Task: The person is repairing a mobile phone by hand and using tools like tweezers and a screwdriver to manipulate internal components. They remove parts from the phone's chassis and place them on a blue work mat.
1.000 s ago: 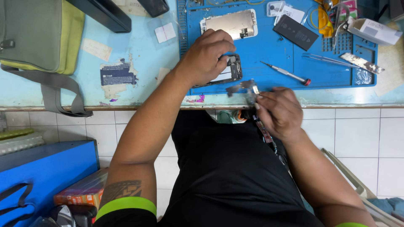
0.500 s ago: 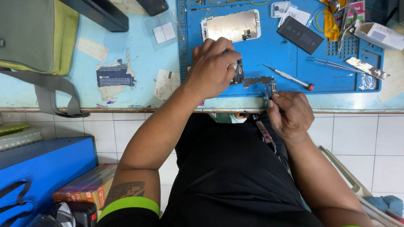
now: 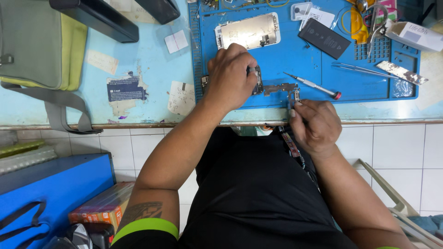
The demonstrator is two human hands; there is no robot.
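My left hand (image 3: pixel 233 76) presses down on a small dark phone body (image 3: pixel 256 79) at the near edge of the blue work mat (image 3: pixel 323 87). A thin flat circuit strip (image 3: pixel 279 87) runs from that phone toward my right hand (image 3: pixel 314 124), whose fingertips pinch a small tool at the strip's end near the bench edge. A red-capped screwdriver (image 3: pixel 314 86) lies on the mat just beyond my right hand. A phone screen panel (image 3: pixel 248 31) lies face down further back, with a black battery (image 3: pixel 324 38) to its right.
Metal tweezers (image 3: pixel 357 69), a scraper (image 3: pixel 402 72), scissors (image 3: pixel 376 18) and a white box (image 3: pixel 413 35) sit at the mat's right. A green-grey bag (image 3: pixel 34 46) with a strap lies at the left. Paper scraps (image 3: pixel 180 97) dot the light blue bench. White tiles lie below.
Both hands and the bench have shifted lower in the view. My right hand rose from below the bench edge to the strip's end; my left hand stays on the phone.
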